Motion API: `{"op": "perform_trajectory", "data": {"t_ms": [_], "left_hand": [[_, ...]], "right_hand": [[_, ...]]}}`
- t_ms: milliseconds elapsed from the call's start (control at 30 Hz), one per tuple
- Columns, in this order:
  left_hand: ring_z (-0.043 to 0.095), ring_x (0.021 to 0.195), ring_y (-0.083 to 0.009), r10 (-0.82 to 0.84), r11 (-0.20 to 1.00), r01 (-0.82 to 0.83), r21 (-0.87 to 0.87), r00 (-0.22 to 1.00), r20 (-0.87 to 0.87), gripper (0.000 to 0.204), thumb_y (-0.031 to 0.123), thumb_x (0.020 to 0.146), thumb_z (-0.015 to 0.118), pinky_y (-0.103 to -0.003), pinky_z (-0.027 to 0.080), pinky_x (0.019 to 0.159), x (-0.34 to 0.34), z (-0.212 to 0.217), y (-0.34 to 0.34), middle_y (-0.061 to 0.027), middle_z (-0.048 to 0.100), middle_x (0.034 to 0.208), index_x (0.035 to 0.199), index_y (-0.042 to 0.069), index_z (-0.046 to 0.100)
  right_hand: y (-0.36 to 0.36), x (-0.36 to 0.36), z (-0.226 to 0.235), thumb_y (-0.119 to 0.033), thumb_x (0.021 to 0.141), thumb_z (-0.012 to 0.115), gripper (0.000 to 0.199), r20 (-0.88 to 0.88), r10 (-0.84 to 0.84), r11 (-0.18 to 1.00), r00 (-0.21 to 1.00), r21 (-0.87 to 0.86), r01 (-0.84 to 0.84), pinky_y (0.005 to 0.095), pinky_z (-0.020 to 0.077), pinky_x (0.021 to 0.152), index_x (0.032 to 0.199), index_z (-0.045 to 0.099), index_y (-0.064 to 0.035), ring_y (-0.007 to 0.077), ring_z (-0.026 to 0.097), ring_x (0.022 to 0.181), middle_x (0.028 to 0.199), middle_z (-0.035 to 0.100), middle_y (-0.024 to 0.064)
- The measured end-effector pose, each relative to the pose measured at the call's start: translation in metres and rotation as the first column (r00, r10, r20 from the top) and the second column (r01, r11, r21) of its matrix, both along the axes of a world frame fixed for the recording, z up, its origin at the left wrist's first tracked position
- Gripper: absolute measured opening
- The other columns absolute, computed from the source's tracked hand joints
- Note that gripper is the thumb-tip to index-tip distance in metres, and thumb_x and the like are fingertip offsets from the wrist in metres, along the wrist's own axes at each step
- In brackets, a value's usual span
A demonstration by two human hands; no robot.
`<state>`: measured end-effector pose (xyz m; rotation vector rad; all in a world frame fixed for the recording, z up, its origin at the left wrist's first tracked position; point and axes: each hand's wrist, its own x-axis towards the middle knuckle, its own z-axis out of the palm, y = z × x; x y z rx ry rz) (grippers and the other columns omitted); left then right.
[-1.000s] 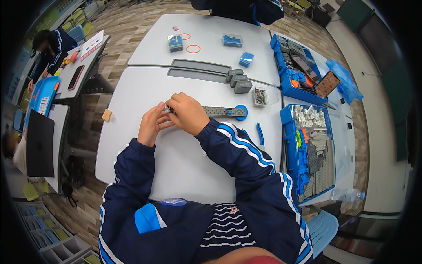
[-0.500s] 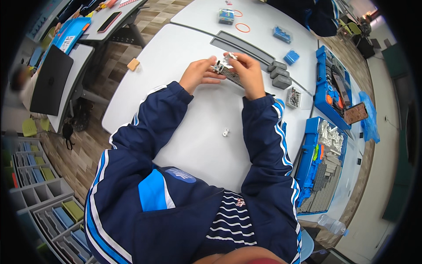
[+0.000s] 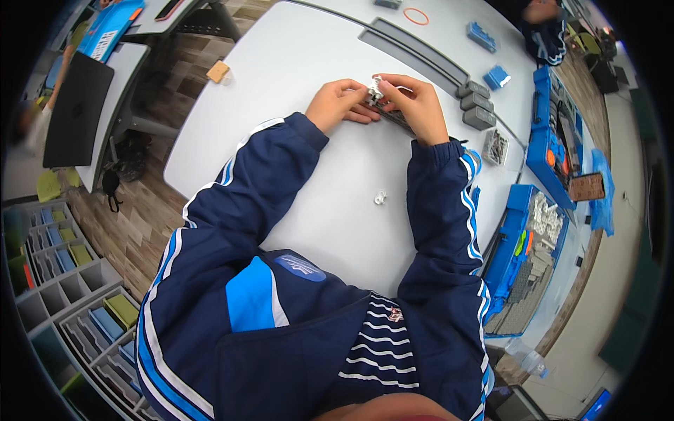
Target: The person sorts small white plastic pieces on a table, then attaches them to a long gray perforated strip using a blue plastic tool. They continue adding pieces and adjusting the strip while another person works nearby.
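Note:
Over the white table (image 3: 330,189), my two hands meet around a small building-kit assembly. My left hand (image 3: 342,105) is closed at the near end of a dark grey beam (image 3: 397,121), most of which my fingers and right hand hide. Thumb and fingers of my right hand (image 3: 421,105) pinch a small white connector piece (image 3: 375,88), pressed close against the beam's end. Whether the two are joined cannot be made out. Another white connector piece (image 3: 380,198) lies loose on the table between my forearms.
Grey motor-like blocks (image 3: 477,112) and a clear box of small parts (image 3: 496,147) stand to the right. Beyond them are blue parts cases (image 3: 516,266) with white and grey pieces. A tan block (image 3: 218,71) sits near the left table edge. Another person (image 3: 544,31) is at the far right.
The white connector in my right hand has come down against the beam's end, and my hands have drawn together. The whole view has shifted slightly.

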<state>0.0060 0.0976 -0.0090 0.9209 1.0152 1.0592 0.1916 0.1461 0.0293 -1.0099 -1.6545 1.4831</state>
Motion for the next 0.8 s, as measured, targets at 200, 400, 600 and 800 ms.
{"op": "perform_trajectory", "data": {"t_ms": [200, 400, 600, 800], "left_hand": [[0.074, 0.093, -0.0304, -0.033, 0.999, 0.036, 0.03, 0.996, -0.085, 0.03, 0.019, 0.106, 0.047, -0.034, 0.062, 0.08, 0.0, -0.004, -0.001, -0.0221, 0.069, 0.11, 0.128, 0.0, 0.053], [0.074, 0.093, -0.03, -0.061, 0.998, 0.065, 0.017, 0.982, -0.179, 0.04, 0.018, 0.105, 0.041, -0.034, 0.062, 0.08, -0.002, -0.004, 0.0, -0.0225, 0.068, 0.111, 0.141, 0.0, 0.047], [0.074, 0.088, -0.026, -0.023, 1.0, 0.025, 0.011, 0.979, -0.201, 0.038, 0.018, 0.107, 0.042, -0.031, 0.061, 0.077, 0.0, -0.001, -0.002, -0.0189, 0.07, 0.104, 0.139, -0.001, 0.051], [0.074, 0.086, -0.0232, -0.013, 0.999, 0.021, 0.027, 0.969, -0.247, 0.038, 0.022, 0.107, 0.044, -0.03, 0.061, 0.075, -0.001, -0.003, -0.002, -0.0162, 0.071, 0.103, 0.135, -0.002, 0.055]], "right_hand": [[0.005, 0.004, -0.013, -0.02, 0.092, 0.072, 0.029, 0.007, -0.005, 0.999, 1.0, 0.036, 0.005, 0.0233, 0.0544, 0.066, 0.111, 0.073, 0.0025, 0.012, 0.067, 0.073, 0.091, 0.073, 0.0099], [0.006, 0.002, -0.017, -0.02, 0.089, 0.071, 0.025, 0.107, -0.067, 0.974, 0.992, 0.224, 0.042, 0.0256, 0.0544, 0.065, 0.103, 0.075, -0.0003, 0.0107, 0.066, 0.072, 0.087, 0.073, 0.0089], [0.0, -0.005, -0.013, -0.02, 0.079, 0.074, 0.023, 0.02, -0.126, 0.959, 0.992, 0.258, 0.116, 0.0309, 0.0546, 0.066, 0.092, 0.076, -0.0005, 0.02, 0.068, 0.067, 0.075, 0.07, 0.012], [-0.003, -0.009, -0.012, -0.019, 0.08, 0.072, 0.023, 0.055, -0.154, 0.957, 0.987, 0.256, 0.135, 0.0328, 0.0549, 0.067, 0.091, 0.075, 0.0, 0.0227, 0.068, 0.068, 0.076, 0.071, 0.0139]]}}
